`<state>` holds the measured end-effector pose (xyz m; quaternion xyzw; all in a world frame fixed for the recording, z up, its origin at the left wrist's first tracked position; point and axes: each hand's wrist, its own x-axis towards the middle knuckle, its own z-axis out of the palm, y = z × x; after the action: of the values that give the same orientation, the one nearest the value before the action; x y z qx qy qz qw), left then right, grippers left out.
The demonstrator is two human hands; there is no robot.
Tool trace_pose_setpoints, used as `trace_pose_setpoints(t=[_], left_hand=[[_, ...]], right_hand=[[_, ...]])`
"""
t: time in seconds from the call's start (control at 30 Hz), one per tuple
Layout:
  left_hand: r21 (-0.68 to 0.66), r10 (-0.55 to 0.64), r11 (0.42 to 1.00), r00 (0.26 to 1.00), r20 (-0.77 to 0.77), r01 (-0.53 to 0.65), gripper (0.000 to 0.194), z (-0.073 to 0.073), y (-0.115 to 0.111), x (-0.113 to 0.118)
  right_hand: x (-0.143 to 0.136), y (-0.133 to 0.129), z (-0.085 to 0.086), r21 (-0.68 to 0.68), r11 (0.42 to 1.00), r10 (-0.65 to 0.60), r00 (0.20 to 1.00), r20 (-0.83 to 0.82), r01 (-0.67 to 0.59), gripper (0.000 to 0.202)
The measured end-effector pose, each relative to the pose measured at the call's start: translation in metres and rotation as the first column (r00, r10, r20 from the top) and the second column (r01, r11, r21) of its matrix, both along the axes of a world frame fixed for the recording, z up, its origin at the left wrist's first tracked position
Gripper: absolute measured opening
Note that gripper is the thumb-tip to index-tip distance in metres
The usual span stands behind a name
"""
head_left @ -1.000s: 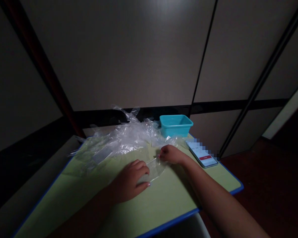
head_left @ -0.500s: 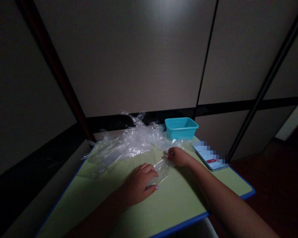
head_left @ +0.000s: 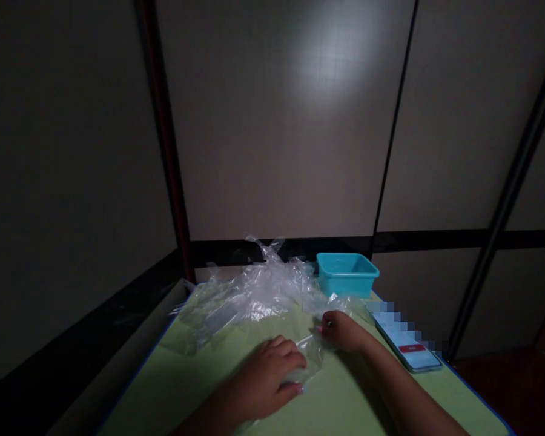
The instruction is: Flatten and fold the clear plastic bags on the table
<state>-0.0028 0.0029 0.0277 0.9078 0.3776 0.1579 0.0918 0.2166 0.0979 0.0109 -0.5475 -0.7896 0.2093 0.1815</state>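
A small clear plastic bag point(head_left: 313, 350) lies on the table between my two hands. My left hand point(head_left: 272, 375) rests palm down over its near left part, with the thumb apart from the fingers. At the bag's upper right edge, my right hand point(head_left: 343, 330) is closed in a pinch on the thin film. Just beyond both hands spreads a loose, crumpled heap of clear plastic bags point(head_left: 266, 290). How far the bag reaches under my left palm is hidden.
A turquoise plastic basket point(head_left: 347, 286) stands at the back right of the light green table point(head_left: 345, 402), which has a blue edge. A phone point(head_left: 413, 350) with a lit, partly blurred screen lies to the right. Tall cabinet panels point(head_left: 281, 133) rise behind.
The camera has tilted, so everything sits lower and further right in view. Both hands stay close to the same spots on the table, still at the small bag.
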Motion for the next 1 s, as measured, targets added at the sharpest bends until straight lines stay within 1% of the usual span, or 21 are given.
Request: trace_pose_setpoints(t=[0.1, 0.3, 0.57, 1.0], left_hand=[[0.016, 0.002, 1.000, 1.000, 0.001, -0.002, 0.024, -0.002, 0.001, 0.000], [0.024, 0.002, 1.000, 1.000, 0.010, -0.002, 0.026, -0.001, 0.001, 0.000], [0.018, 0.002, 1.000, 1.000, 0.003, -0.002, 0.027, 0.000, 0.001, 0.000], [0.015, -0.005, 1.000, 1.000, 0.009, 0.005, 0.024, 0.003, 0.000, 0.000]], right_hand=[[0.000, 0.001, -0.001, -0.002, 1.000, -0.004, 1.000, 0.000, 0.004, 0.015], [0.001, 0.002, -0.003, -0.018, 1.000, -0.018, 1.000, -0.012, 0.018, 0.015], [0.001, -0.002, 0.004, -0.066, 0.998, -0.017, 1.000, -0.017, 0.016, 0.015], [0.000, -0.005, 0.010, -0.041, 0.999, 0.009, 1.000, -0.024, -0.010, 0.016]])
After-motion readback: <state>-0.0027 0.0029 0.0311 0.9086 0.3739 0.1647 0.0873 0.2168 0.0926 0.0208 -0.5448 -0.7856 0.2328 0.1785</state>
